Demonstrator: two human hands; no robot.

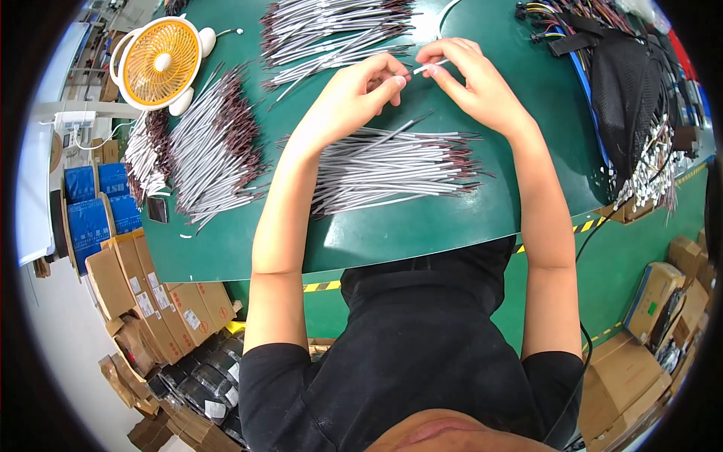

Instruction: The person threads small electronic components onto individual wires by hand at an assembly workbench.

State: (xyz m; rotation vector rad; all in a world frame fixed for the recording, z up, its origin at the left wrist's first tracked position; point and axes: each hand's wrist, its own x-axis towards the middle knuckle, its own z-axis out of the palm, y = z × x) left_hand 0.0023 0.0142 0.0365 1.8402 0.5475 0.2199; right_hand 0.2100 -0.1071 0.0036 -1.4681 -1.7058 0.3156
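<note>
Over the far part of the green table [422, 230], my two hands are raised close to each other. A short white piece [422, 68], like a bit of tubing, lies in the pinched thumb and forefinger of my right hand [476, 84]. My left hand [361, 94] is closed in a pinch by its near end; what it holds is too small to make out. Below my hands lies a pile of grey-sleeved wires [399, 173] with brown ends, one wire askew on top. Beyond my left hand is another pile of such wires [331, 34].
More grey wire bundles [215, 147] lie at the left, near an orange and white fan [160, 64] and a small dark object [157, 210]. Cable harnesses and a black mesh bag [629, 90] crowd the right. Cardboard boxes [166, 301] stand on the floor.
</note>
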